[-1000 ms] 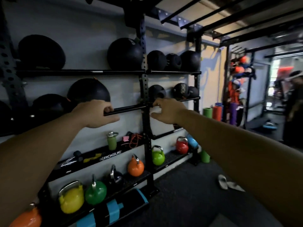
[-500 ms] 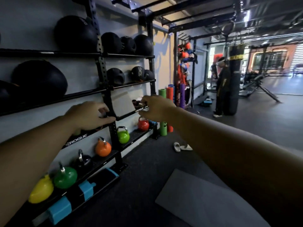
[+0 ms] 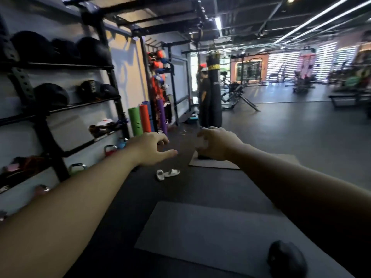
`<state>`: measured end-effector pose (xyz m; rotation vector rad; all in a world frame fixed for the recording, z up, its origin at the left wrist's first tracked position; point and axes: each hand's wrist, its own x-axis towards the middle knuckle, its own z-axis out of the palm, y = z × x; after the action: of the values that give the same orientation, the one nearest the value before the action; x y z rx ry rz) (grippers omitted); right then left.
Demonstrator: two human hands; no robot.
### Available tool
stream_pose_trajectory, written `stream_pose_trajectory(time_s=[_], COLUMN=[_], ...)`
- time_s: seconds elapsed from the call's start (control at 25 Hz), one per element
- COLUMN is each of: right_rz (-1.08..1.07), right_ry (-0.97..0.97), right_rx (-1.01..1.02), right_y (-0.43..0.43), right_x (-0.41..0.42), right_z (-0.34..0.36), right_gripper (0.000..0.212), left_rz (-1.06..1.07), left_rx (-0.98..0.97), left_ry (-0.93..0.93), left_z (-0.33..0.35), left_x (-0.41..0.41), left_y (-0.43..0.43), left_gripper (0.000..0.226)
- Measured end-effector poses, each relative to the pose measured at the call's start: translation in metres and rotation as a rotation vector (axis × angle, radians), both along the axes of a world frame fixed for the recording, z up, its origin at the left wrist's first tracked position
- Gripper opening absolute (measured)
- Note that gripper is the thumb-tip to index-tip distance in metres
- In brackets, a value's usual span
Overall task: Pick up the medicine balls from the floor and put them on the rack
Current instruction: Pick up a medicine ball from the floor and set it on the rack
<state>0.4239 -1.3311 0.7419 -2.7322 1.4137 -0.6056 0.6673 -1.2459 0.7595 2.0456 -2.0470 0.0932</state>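
Both hands out front, empty.
Left hand (image 3: 149,150) & right hand (image 3: 217,143) fingers loosely curled, apart; round black medicine ball (image 3: 287,259) on grey floor mat (image 3: 200,233) at 5 o'clock; black steel rack (image 3: 112,77) at 10.

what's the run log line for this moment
hands: left empty, right empty | ball on mat | rack at left | phase: reaching out

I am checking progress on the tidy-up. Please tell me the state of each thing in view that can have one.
Left hand: open, empty.
Right hand: open, empty.
Medicine ball: lying on the grey mat, not yet picked up.
Rack: holds several black balls.
Sandals: lying on the floor.
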Motion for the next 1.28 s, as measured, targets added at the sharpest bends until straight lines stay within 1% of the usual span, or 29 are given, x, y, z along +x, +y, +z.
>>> stream_pose_trajectory(time_s=[0.08,0.28,0.36,0.56,0.76,0.92,1.04,1.12,1.28], right_rz=[-0.061,-0.196,-0.249,-0.404,-0.495,-0.536,-0.560,-0.560,-0.534], right_ry=[-0.001,0.048,0.049,0.040,0.070,0.102,0.137,0.149,0.145], right_rx=[0.020,0.121,0.173,0.279,0.378,0.450,0.517,0.569,0.686], right_y=[-0.020,-0.066,-0.078,-0.104,-0.150,-0.217,-0.280,-0.327,-0.396], right_x=[-0.070,-0.230,-0.280,-0.381,-0.424,-0.447,-0.463,-0.466,-0.465], right_z=[-0.022,-0.084,-0.105,-0.157,-0.216,-0.257,-0.290,-0.313,-0.366], right_gripper=[0.058,0.058,0.057,0.059,0.058,0.057,0.059,0.058,0.056], left_rz=[-0.061,-0.218,-0.265,-0.356,-0.453,-0.476,-0.459,-0.431,-0.389], left_rx=[0.043,0.187,0.232,0.316,0.331,0.393,0.462,0.535,0.676], left_ry=[0.025,-0.004,-0.005,-0.005,0.009,0.009,0.016,0.054,0.102], left_z=[-0.019,-0.073,-0.090,-0.136,-0.197,-0.250,-0.292,-0.319,-0.376], left_x=[-0.069,-0.234,-0.278,-0.353,-0.411,-0.425,-0.425,-0.428,-0.438], left_y=[-0.037,-0.119,-0.141,-0.206,-0.273,-0.352,-0.418,-0.460,-0.521], left_gripper=[0.075,0.068,0.068,0.073,0.067,0.068,0.071,0.071,0.072])
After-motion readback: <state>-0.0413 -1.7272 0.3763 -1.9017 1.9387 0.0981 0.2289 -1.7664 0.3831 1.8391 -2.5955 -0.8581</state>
